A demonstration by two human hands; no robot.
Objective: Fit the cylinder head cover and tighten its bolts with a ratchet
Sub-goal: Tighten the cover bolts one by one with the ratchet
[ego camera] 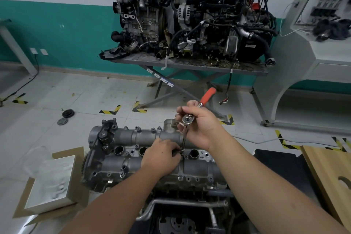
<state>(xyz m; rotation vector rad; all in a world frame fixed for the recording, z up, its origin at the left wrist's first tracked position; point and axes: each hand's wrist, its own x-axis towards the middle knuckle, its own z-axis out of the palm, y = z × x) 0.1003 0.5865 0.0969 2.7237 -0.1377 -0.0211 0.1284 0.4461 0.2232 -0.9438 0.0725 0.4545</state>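
Now our right hand [199,125] grips the ratchet [188,119] while our left hand [161,156] pinches its socket [182,150] steady on the cover [144,137] bolt.

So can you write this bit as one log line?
grey metal cylinder head cover fitted | right hand grips orange-handled ratchet | left hand steadies extension tip

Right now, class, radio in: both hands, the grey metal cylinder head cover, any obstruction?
Right hand grips red-handled ratchet head. Left hand steadies extension bar at grey metal cylinder head cover. Nothing obstructing.
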